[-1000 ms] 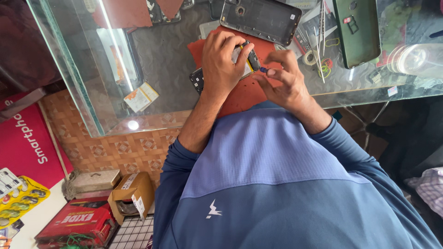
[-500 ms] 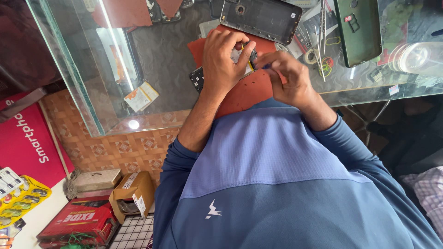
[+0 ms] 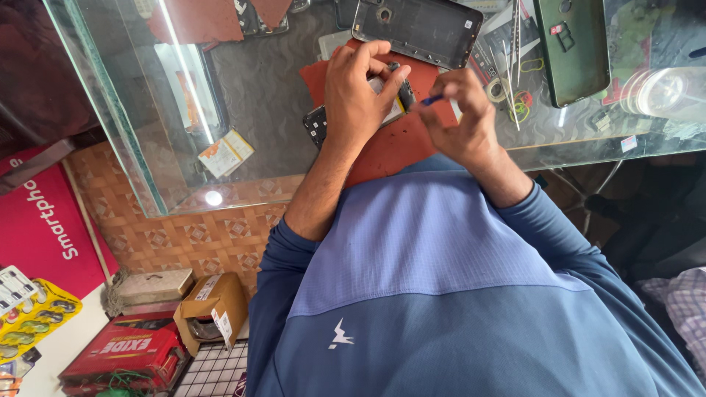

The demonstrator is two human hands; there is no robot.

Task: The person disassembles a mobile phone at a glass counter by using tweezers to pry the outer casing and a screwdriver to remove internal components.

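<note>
Left hand [image 3: 358, 95] is clamping an opened phone [image 3: 323, 121] against the red mat [image 3: 382, 147] on the glass bench [image 3: 279, 81]; right hand [image 3: 460, 121] is pinching a blue tool [image 3: 432, 99] beside it. Beyond, a dark back cover [image 3: 419, 29] is lying.

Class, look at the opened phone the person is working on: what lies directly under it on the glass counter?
A red-brown mat lies under the phone, on the glass counter. The left hand covers most of the phone, and the right hand hides part of the mat.
</note>
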